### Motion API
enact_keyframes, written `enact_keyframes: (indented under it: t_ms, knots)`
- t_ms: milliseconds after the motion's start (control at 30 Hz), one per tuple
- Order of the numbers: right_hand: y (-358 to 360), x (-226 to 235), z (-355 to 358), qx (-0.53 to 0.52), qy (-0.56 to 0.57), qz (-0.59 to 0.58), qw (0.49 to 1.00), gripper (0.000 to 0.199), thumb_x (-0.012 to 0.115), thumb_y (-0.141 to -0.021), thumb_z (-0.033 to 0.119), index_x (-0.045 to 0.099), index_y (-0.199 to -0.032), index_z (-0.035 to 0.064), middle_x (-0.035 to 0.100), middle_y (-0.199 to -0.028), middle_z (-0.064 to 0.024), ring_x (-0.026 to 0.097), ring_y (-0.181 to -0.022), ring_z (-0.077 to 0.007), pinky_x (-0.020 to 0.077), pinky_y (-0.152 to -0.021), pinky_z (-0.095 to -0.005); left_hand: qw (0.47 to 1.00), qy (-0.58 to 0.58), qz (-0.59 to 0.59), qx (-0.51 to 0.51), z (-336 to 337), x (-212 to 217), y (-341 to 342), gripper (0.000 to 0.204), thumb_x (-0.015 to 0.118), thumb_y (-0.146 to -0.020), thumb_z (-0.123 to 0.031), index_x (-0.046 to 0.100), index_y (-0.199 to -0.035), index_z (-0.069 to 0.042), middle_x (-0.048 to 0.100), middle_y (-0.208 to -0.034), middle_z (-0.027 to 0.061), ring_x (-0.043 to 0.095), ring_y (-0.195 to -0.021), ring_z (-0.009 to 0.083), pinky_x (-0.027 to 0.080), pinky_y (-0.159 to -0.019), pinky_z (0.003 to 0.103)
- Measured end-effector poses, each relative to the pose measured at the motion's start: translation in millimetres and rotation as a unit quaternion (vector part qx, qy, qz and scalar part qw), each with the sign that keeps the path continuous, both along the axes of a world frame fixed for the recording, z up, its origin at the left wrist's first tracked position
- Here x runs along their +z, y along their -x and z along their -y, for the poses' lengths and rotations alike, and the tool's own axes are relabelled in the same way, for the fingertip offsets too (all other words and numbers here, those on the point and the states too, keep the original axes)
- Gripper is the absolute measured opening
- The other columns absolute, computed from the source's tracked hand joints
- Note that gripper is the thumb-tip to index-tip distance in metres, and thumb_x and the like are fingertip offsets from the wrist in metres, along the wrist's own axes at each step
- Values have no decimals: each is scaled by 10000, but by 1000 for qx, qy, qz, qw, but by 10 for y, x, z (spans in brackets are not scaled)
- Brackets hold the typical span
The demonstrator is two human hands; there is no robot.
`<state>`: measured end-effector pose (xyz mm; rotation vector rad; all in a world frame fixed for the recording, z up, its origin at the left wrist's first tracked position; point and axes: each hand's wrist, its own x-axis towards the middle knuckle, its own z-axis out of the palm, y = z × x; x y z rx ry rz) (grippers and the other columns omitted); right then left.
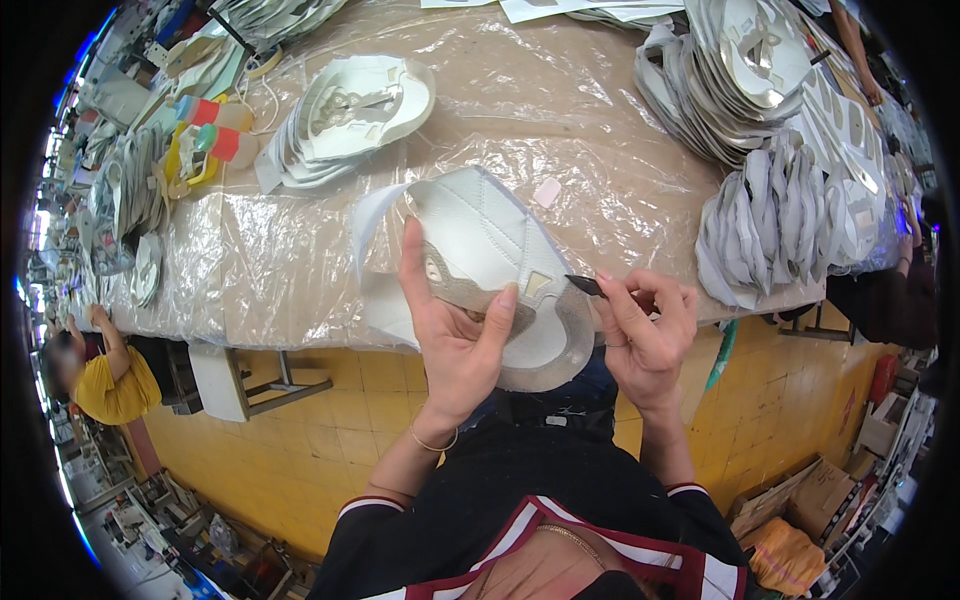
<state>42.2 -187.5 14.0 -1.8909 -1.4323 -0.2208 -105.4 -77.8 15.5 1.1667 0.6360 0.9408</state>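
Note:
A white and grey shoe upper (478, 222) is held up over the table's near edge, its grey suede toe part tilted toward me. My left hand (455, 335) grips it, with the thumb pressed on the front and the forefinger stretched along its side. My right hand (648, 325) pinches a thin dark pointed tool (585, 285), perhaps a pen or an awl. Its tip meets or nearly meets the upper's right edge, beside a small cream window-shaped patch. The other fingers of that hand are curled in.
Plastic film covers the table (520, 110). A stack of shoe uppers (350, 115) lies at the far left, near glue bottles with red labels (225, 145). More piles of uppers (770, 215) stand on the right. A small pink scrap (547, 192) lies beyond the upper. Other people sit at both sides.

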Motion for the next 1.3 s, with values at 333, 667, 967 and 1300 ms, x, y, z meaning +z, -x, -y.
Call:
enact_keyframes:
  t_ms: [333, 667, 967, 1300]
  knots:
    - [-10, -11, 35, 2, 12, 6, 1000, 362, 771, -736, 131, 722, -1095, 134, 609, -886, 16, 538, -651, -116, 334, -670, -299, 1000, -15, -13, 2, 15, -18, 1, 905, 545, -884, 115, -59, -1525, -94, 367, -1398, 189, 507, -1203, 235, 445, -1002, 345]
    - [-103, -52, 27, 148, 4, -513, 846, 376, 626, -932, 175, 609, -1219, -68, 551, -1047, -69, 501, -950, -125, 385, -827, -231, 998, 6, 1, -68, -37, -30, 62, 895, 548, -889, 100, -46, -1525, -105, 397, -1393, 195, 501, -1232, 241, 445, -1007, 342]
    - [-48, -130, 16, 169, -28, -587, 791, 318, 618, -940, 141, 634, -1197, -46, 567, -1042, -63, 487, -872, -92, 382, -742, -211, 995, -2, 2, -99, -14, -24, 45, 910, 549, -887, 99, -65, -1524, -114, 413, -1381, 200, 528, -1212, 244, 461, -1001, 359]
    - [78, -234, 13, 152, -107, -600, 778, 281, 621, -937, 91, 641, -1180, -51, 582, -1054, -72, 530, -941, -120, 421, -835, -239, 994, 41, 18, -97, 3, -33, 5, 917, 557, -881, 96, -63, -1523, -110, 408, -1392, 210, 516, -1228, 255, 441, -1025, 372]
